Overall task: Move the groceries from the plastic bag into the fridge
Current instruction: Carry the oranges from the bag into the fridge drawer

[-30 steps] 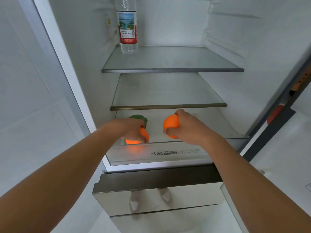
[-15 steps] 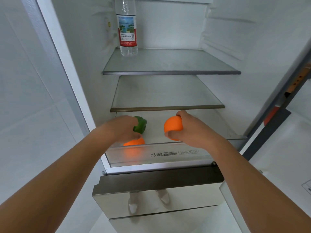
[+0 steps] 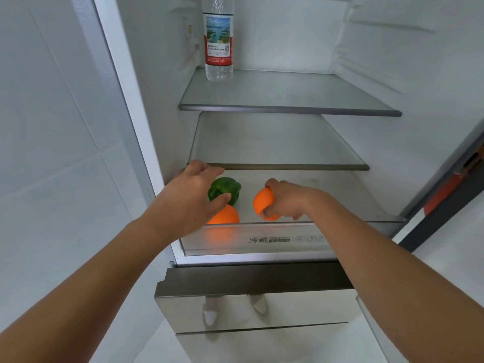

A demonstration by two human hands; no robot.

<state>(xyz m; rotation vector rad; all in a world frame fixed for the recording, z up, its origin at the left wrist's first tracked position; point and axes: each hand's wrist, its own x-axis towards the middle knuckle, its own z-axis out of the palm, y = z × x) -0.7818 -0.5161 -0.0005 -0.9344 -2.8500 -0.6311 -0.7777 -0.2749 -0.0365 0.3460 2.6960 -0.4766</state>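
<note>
Our right fingers (image 3: 269, 213) curl round one orange (image 3: 262, 201), thumb on top. The right hand (image 3: 290, 200) holds it low at the bottom glass shelf (image 3: 340, 197) of the fridge (image 3: 282, 35); we cannot tell whether it touches the glass. Our left fingers (image 3: 207, 167) are loosely spread and hold nothing. The left hand (image 3: 191, 197) hovers with its thumb in front of the green pepper (image 3: 225, 187). A second orange (image 3: 226, 216) lies on that shelf, just in front of the pepper. Well above, a water bottle (image 3: 218, 48) stands upright on the top shelf (image 3: 288, 108).
</note>
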